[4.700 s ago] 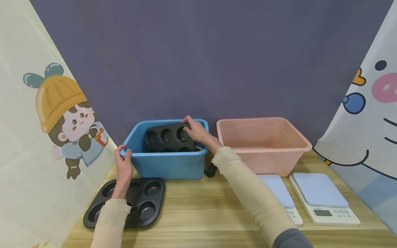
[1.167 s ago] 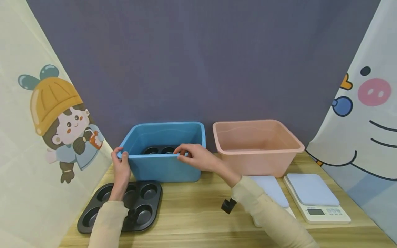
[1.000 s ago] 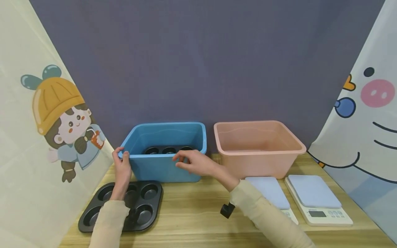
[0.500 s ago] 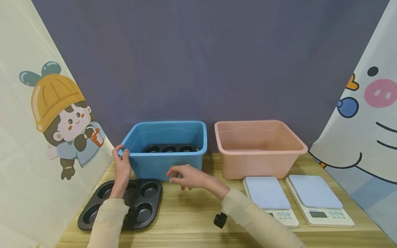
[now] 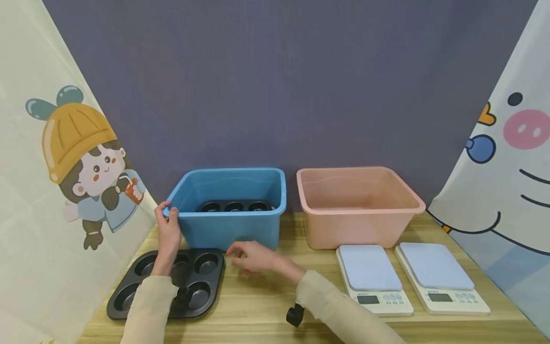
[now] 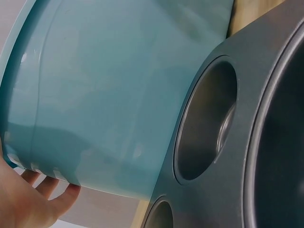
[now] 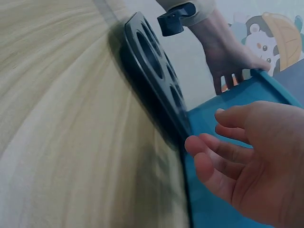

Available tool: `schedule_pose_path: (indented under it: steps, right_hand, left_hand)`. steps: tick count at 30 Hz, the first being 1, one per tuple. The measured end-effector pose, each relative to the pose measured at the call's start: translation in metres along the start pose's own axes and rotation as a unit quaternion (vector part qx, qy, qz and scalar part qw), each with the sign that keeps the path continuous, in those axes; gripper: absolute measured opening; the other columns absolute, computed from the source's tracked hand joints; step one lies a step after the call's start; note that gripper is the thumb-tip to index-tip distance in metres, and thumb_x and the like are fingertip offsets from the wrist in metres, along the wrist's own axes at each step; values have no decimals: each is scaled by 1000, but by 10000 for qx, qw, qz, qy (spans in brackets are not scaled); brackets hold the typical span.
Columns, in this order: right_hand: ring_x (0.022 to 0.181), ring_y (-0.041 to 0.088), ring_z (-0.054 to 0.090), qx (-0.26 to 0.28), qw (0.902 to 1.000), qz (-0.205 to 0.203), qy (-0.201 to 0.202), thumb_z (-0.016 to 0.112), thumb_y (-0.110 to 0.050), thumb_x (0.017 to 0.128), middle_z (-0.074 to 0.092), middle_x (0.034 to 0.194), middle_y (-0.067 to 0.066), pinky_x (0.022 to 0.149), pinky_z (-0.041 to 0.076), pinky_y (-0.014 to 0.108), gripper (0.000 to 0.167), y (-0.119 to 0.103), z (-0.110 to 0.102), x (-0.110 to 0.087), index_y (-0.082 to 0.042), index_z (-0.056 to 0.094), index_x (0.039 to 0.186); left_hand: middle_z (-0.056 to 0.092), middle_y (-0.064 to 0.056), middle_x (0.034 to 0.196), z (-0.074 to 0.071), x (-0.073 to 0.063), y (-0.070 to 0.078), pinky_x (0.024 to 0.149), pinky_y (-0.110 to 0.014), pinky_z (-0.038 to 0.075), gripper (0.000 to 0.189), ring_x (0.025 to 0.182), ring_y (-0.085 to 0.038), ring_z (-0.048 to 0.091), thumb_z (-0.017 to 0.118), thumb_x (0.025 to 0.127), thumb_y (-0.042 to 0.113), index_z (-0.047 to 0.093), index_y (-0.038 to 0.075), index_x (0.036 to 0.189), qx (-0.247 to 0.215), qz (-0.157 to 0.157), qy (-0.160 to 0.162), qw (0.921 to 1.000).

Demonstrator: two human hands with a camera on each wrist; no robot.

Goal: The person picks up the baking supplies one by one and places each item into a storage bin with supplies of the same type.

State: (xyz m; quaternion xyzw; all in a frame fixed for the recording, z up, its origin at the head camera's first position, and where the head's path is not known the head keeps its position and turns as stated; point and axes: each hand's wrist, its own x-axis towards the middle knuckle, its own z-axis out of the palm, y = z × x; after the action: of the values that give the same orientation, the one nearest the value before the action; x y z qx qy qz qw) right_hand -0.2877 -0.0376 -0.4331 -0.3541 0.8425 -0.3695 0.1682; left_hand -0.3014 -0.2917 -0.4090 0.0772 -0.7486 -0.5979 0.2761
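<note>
My left hand (image 5: 169,234) grips the near left corner of the blue bin (image 5: 229,229), thumb on the outside and fingers over the rim. Under my left forearm lies a dark muffin tin (image 5: 207,267) with several round cups, close to the bin's front. A second dark muffin tin (image 5: 234,206) rests inside the blue bin, its lower part hidden by the front wall. My right hand (image 5: 255,257) hovers in front of the bin, right of the muffin tin on the table. In the right wrist view its fingers (image 7: 223,156) are loosely bent and hold nothing.
A pink bin (image 5: 356,224) stands right of the blue one. Two white kitchen scales, the left scale (image 5: 373,272) and the right scale (image 5: 442,272), lie before it on the wooden table (image 5: 253,306). A dark curtain (image 5: 275,86) hangs behind.
Earlier my right hand held the smaller muffin tin tilted in the blue bin; it now lies lower there, released. My right hand has come out, down and toward the front. My left hand stays put.
</note>
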Motion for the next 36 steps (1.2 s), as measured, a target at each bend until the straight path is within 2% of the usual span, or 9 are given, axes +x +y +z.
schedule_pose_path:
  steps: [9, 17, 20, 22, 28, 31, 36]
  right_hand:
    - [53, 16, 63, 406, 9990, 172, -31, 59, -20, 100, 63, 94, -2, 45, 53, 33, 29, 7, 15, 2, -13, 58, 128]
    - [53, 16, 63, 788, 9965, 249, 93, 61, -25, 99, 64, 94, -1, 43, 52, 35, 34, 9, 28, 7, -14, 55, 130]
    - [53, 17, 63, 1088, 9934, 352, 120, 62, -26, 99, 64, 95, -1, 42, 52, 36, 36, 9, 34, 10, -14, 54, 132]
    - [52, 17, 62, 1443, 9886, 419, 105, 62, -25, 98, 65, 96, 2, 42, 52, 37, 37, 8, 39, 12, -14, 52, 133]
    - [51, 17, 60, 2624, 9634, 521, 174, 65, -17, 96, 65, 91, 9, 39, 48, 31, 42, 9, 51, 21, -10, 51, 135]
    - [50, 16, 59, 2928, 9545, 526, 216, 66, -11, 94, 63, 84, 8, 39, 47, 28, 41, 10, 55, 24, -10, 53, 133]
    - [47, 15, 52, 3132, 9479, 555, 179, 67, -5, 91, 55, 73, 5, 39, 46, 26, 41, 14, 56, 24, -10, 53, 129]
  left_hand:
    - [21, -21, 156, -1, 1, -1, 118, -63, 15, 46, 143, -41, 23, 33, 108, 36, 24, 10, 145, -9, 135, 58, 9999]
    - [20, -21, 157, -3, -1, 1, 118, -63, 15, 47, 143, -40, 23, 31, 108, 37, 24, 10, 146, -12, 102, 16, 9999]
    - [21, -21, 157, -3, -1, 1, 118, -62, 16, 47, 142, -40, 23, 31, 108, 37, 24, 10, 146, -18, 87, 28, 10000]
    - [22, -22, 156, -3, -1, 0, 118, -62, 16, 46, 142, -40, 24, 31, 108, 37, 25, 10, 146, -3, 77, 41, 10000]
    - [20, -21, 158, -3, -1, 0, 118, -63, 16, 48, 143, -40, 23, 31, 108, 38, 24, 11, 146, 78, 36, 18, 10000]
    - [20, -21, 158, -3, -1, 1, 118, -63, 15, 47, 144, -40, 23, 31, 108, 39, 24, 12, 146, 80, 11, 17, 10000]
    - [24, -22, 154, -2, 1, 0, 117, -58, 18, 45, 140, -37, 26, 33, 108, 33, 26, 8, 144, -35, 144, 96, 9998]
